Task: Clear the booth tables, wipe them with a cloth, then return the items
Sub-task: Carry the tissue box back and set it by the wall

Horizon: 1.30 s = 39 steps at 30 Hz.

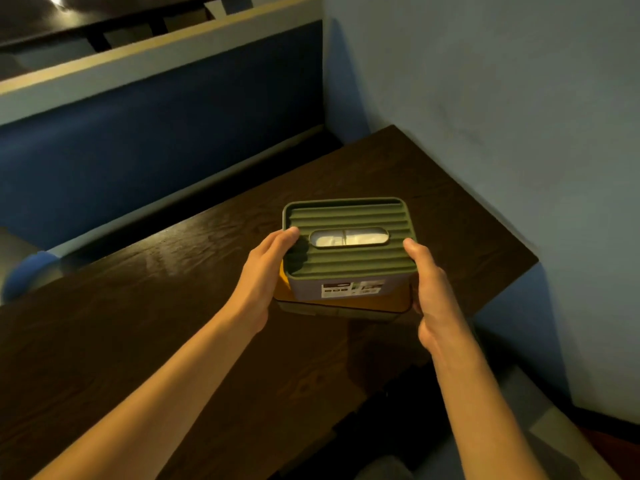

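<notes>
Holding the green tissue box (pixel 349 251) level between both hands over the dark counter (pixel 173 306), the left grip (pixel 266 271) and right grip (pixel 429 282) each clasp a short side with thumbs on the ribbed lid, arms outstretched; keep pressure even so it stays flat.

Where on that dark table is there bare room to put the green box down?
The table is bare left of the left hand, toward the blue bench, and beyond the green box toward the wall.
</notes>
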### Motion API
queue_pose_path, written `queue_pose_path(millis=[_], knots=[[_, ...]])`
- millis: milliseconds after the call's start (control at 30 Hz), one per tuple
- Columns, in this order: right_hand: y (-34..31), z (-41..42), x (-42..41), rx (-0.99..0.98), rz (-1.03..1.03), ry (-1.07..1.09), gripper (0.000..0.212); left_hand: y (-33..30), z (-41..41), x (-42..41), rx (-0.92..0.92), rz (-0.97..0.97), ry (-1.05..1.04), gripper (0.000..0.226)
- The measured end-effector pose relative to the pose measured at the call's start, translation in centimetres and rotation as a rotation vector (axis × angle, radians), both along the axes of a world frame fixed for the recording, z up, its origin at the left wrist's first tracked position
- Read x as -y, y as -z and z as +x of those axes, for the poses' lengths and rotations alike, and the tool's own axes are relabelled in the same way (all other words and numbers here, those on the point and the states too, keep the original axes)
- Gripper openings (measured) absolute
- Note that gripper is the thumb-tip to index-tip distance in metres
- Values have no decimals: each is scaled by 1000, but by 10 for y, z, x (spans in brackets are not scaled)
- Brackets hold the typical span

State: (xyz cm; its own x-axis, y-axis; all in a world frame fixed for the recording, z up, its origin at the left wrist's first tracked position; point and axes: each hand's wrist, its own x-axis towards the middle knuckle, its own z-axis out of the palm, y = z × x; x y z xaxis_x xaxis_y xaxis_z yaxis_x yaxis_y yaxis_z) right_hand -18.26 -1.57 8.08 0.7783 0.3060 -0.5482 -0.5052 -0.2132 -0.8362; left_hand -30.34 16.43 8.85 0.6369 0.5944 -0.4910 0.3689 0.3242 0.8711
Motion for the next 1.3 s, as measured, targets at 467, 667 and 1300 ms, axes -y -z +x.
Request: queue_pose_path(millis=[467, 667, 1300], knots=[[35, 228, 106, 1, 54, 104, 30, 38, 264, 91, -37, 23, 97, 39], [48, 268, 124, 35, 63, 213, 12, 58, 332, 100, -80, 48, 259, 35], [115, 337, 93, 31, 64, 404, 43, 90, 482, 68, -87, 31, 475, 26]])
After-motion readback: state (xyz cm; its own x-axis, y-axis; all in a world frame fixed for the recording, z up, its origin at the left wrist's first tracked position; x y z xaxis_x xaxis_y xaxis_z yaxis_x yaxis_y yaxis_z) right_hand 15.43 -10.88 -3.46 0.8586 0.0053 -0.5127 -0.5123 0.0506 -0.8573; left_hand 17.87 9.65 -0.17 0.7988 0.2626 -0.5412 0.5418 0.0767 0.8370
